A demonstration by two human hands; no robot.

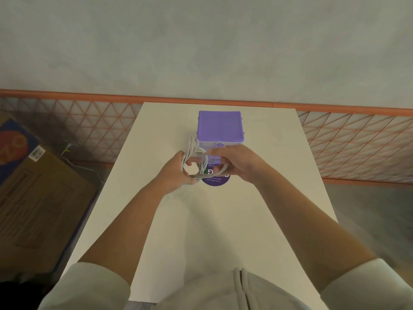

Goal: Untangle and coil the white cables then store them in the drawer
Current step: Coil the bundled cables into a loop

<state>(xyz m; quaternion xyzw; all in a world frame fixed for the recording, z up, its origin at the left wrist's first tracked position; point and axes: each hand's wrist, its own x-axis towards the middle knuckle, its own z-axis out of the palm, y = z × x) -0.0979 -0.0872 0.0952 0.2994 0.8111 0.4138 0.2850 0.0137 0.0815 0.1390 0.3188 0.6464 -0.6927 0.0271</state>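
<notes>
A bundle of white cable [194, 153] is looped into a rough coil above the middle of the white table [257, 209]. My left hand [176, 173] grips the coil at its left side, with loops standing up above the fingers. My right hand [237, 163] pinches a strand of the same cable on the right. Just behind both hands stands a small purple drawer box [219, 126]; its front is partly hidden by my right hand, so I cannot tell whether a drawer is pulled out.
A round purple sticker [215, 181] lies on the table under my hands. A large cardboard box [33, 198] sits on the floor to the left, with a thin white wire [85, 167] beside it. An orange lattice fence [357, 142] runs behind the table.
</notes>
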